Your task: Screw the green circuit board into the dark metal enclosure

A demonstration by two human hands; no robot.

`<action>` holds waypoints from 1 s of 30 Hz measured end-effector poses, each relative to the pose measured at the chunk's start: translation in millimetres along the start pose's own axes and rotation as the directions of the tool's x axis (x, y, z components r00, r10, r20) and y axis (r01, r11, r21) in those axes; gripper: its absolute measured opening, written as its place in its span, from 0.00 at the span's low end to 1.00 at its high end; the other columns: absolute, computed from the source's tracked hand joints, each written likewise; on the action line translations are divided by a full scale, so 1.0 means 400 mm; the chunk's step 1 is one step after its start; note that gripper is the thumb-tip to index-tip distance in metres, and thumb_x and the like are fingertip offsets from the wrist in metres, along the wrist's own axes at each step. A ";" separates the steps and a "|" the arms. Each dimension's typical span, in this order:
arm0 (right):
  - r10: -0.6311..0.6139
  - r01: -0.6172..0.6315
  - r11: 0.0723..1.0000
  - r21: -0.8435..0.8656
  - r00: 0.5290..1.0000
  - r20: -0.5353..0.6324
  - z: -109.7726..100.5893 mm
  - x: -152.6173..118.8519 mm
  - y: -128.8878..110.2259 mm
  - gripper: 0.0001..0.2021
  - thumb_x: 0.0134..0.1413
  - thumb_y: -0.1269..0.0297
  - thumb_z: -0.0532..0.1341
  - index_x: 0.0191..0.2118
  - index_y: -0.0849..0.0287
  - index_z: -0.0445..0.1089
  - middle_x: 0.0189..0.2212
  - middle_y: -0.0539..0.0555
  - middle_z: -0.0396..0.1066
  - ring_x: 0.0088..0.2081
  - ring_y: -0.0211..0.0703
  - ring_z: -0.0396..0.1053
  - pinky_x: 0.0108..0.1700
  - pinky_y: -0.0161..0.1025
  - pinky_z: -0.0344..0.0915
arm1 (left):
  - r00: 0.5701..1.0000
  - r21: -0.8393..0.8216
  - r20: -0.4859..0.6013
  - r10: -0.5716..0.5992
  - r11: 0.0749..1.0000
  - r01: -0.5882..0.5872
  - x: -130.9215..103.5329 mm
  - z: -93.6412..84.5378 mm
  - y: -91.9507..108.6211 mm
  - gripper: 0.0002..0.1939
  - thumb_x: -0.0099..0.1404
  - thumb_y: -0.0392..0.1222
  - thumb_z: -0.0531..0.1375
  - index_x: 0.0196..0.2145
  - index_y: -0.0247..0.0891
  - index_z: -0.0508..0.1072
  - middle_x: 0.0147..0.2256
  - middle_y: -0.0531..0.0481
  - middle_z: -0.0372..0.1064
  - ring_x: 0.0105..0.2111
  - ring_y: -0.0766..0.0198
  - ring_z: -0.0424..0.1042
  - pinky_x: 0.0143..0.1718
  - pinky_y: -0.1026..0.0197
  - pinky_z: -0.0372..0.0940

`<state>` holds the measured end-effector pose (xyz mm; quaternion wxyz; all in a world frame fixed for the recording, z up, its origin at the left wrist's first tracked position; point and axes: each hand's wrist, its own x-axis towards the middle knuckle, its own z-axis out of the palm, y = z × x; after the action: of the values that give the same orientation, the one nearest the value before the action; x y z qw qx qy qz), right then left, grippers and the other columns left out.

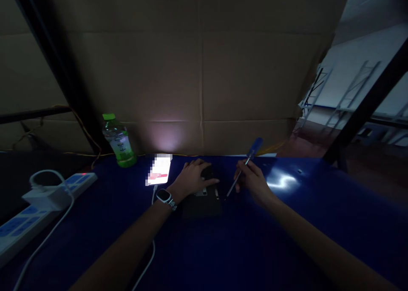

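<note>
Now | right hand (251,179) pinches screwdriver (254,149) between fingers | left hand (193,178) spread atop dark device (202,207)

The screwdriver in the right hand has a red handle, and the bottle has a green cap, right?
Not quite: the screwdriver has a blue handle, not red, as the head view shows. It is in the right hand, and the bottle has a green cap.

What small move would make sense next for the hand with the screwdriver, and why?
Probably shifting the screwdriver tip leftward over the dark flat object: the right hand holds the screwdriver pointing downward, its tip seemingly just right of the object, while the left hand rests on it, perhaps steadying it.
</note>
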<state>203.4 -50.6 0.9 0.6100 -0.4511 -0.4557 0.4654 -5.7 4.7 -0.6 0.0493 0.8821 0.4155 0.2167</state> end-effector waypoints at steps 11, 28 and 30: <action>-0.169 0.178 0.977 -0.116 0.982 0.087 0.052 0.047 -0.042 0.14 0.55 0.49 0.60 0.35 0.54 0.59 0.18 0.43 0.67 0.12 0.37 0.65 0.13 0.34 0.62 | 0.978 -0.034 0.086 0.190 0.982 -0.187 -0.008 -0.032 0.017 0.16 0.68 0.50 0.55 0.47 0.43 0.76 0.50 0.46 0.70 0.46 0.55 0.71 0.48 0.53 0.64; -0.456 0.518 0.776 -0.360 0.855 0.245 0.119 0.142 -0.069 0.16 0.60 0.46 0.54 0.37 0.54 0.62 0.23 0.46 0.67 0.15 0.33 0.65 0.19 0.32 0.63 | 0.996 -0.165 0.007 0.086 0.983 -0.083 -0.008 -0.018 0.007 0.21 0.65 0.44 0.58 0.55 0.39 0.66 0.50 0.45 0.69 0.42 0.59 0.73 0.45 0.57 0.67; -0.458 0.529 0.759 -0.380 0.848 0.267 0.118 0.135 -0.067 0.14 0.61 0.48 0.54 0.37 0.54 0.63 0.23 0.46 0.66 0.16 0.34 0.65 0.20 0.33 0.62 | 0.996 -0.160 0.001 0.089 0.983 -0.088 -0.007 -0.017 0.008 0.20 0.65 0.42 0.58 0.54 0.38 0.67 0.49 0.46 0.69 0.41 0.60 0.73 0.44 0.57 0.67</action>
<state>169.8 4.2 42.8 0.5549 -0.4019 -0.6984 0.2068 -7.8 -0.1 5.7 0.1121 0.8936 0.3570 0.2478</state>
